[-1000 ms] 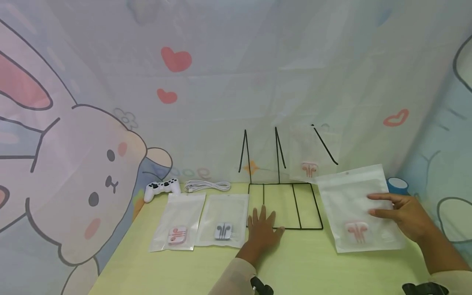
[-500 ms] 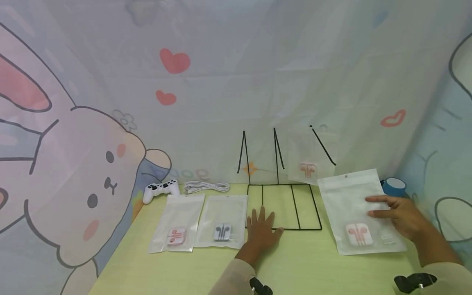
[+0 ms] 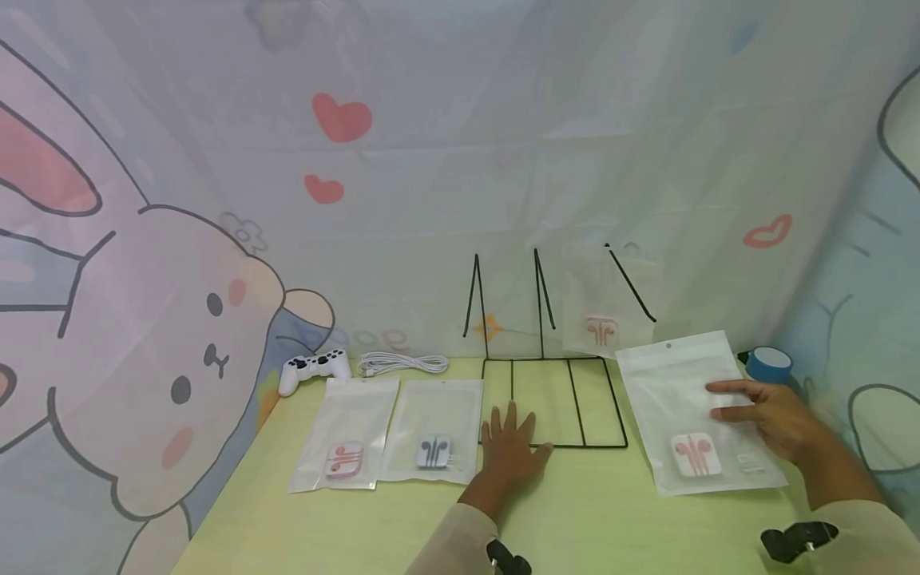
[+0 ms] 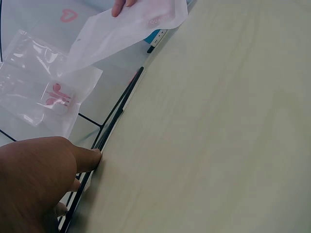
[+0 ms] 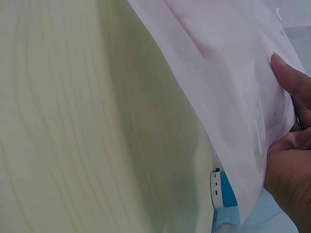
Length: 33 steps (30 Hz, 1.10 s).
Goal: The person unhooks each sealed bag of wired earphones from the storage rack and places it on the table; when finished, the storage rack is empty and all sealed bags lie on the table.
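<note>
My right hand [image 3: 772, 419] pinches the right edge of a white zip bag [image 3: 690, 383], which shows a white case with pink earphones through its front. In the right wrist view the bag [image 5: 233, 97] hangs tilted over the table, thumb and fingers gripping its edge. My left hand [image 3: 512, 451] rests with spread fingers on the front of the black wire rack's base [image 3: 604, 446]. In the left wrist view its fingers [image 4: 90, 158] touch the front bar. A similar bag [image 3: 604, 303] with pink earphones hangs on the rack's right prong.
Two more earphone bags, one with a pink case [image 3: 345, 459] and one with grey earphones [image 3: 434, 451], lie left of the rack. Behind them are a white game controller [image 3: 316, 367] and a coiled white cable [image 3: 402, 363]. A blue round object with a white top [image 3: 769, 365] stands at the back right.
The right hand has shifted slightly left and down with the bag, whose pink earphones show more sharply. The left hand keeps its place on the rack.
</note>
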Tool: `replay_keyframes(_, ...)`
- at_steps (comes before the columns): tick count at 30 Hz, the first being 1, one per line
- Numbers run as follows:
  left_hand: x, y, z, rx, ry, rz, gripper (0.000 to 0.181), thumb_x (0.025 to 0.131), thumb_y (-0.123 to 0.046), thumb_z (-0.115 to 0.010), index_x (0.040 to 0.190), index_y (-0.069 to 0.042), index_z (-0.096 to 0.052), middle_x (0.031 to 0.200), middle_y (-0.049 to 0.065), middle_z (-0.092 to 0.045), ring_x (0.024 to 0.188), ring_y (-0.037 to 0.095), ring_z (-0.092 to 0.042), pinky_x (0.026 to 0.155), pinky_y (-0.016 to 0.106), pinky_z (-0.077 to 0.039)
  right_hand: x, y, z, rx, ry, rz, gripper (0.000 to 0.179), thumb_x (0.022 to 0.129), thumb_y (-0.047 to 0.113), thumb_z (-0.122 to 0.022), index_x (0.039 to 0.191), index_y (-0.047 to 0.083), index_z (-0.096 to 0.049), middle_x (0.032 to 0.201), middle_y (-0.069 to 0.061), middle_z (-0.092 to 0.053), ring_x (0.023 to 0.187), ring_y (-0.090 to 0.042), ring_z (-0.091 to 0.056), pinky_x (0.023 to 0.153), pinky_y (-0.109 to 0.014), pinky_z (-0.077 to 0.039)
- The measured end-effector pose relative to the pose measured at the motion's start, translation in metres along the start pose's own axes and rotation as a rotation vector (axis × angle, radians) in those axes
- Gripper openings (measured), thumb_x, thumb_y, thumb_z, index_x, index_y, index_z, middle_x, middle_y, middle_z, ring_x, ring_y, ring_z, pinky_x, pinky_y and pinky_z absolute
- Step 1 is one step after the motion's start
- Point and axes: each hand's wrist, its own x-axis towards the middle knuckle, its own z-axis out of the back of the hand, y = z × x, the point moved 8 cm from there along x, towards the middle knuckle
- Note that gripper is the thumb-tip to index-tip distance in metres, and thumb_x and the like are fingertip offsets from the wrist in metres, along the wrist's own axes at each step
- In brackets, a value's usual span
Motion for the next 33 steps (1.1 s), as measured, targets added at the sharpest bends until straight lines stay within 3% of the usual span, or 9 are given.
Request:
replay_keyframes(18, 0.0, 0.0, -0.001, 0.0, 0.017, 0.007, 0.066, 0.108, -0.053, -0.057, 0.164, -0.018, -0.052, 0.179, 0.019, -0.033, 0.168, 0.049, -0.022, 0.133, 0.069, -0.023, 0.007, -0.017, 0.001, -0.098, -0.011, -0.017, 0.034, 0.093, 0.015, -0.088, 0.126, 0.023, -0.084, 0.113, 0.04, -0.054, 0.101, 0.002, -0.063, 0.084, -0.023, -0.059)
replay_keyframes(20, 0.0, 0.0, 0.0, -0.003, 0.013, 0.007, 0.067, 0.108, -0.054, -0.057, 0.164, -0.018, -0.052, 0.179, 0.019, -0.033, 0.168, 0.049, -0.022, 0.133, 0.069, -0.023, 0.008, -0.019, 0.002, -0.115, -0.011, -0.025, 0.036, 0.093, 0.017, -0.088, 0.128, 0.023, -0.083, 0.122, 0.033, -0.058, 0.103, 0.005, -0.061, 0.085, -0.02, -0.058)
replay_keyframes(23, 0.0, -0.001, 0.0, 0.003, 0.008, 0.006, 0.067, 0.108, -0.054, -0.057, 0.164, -0.018, -0.052, 0.179, 0.019, -0.033, 0.168, 0.049, -0.023, 0.133, 0.069, -0.023, 0.01, -0.023, 0.002, -0.164, -0.015, -0.037, 0.04, 0.092, 0.021, -0.089, 0.131, 0.019, -0.082, 0.147, 0.005, -0.062, 0.105, 0.01, -0.055, 0.085, -0.015, -0.054)
replay_keyframes(27, 0.0, -0.001, 0.0, 0.015, 0.009, 0.005, 0.067, 0.108, -0.055, -0.056, 0.164, -0.018, -0.052, 0.179, 0.019, -0.033, 0.168, 0.049, -0.023, 0.133, 0.068, -0.023, 0.01, -0.025, 0.002, -0.222, -0.018, -0.042, 0.045, 0.092, 0.025, -0.089, 0.134, 0.015, -0.08, 0.17, -0.024, -0.04, 0.109, 0.012, -0.048, 0.085, -0.011, -0.049)
replay_keyframes(33, -0.002, -0.001, 0.001, 0.003, 0.009, 0.006, 0.065, 0.109, -0.053, -0.056, 0.164, -0.018, -0.052, 0.179, 0.019, -0.032, 0.168, 0.049, -0.022, 0.133, 0.069, -0.022, 0.013, -0.029, 0.003, -0.255, -0.03, -0.054, 0.046, 0.092, 0.027, -0.089, 0.135, 0.012, -0.079, 0.168, -0.025, -0.044, 0.108, 0.011, -0.049, 0.084, -0.011, -0.049)
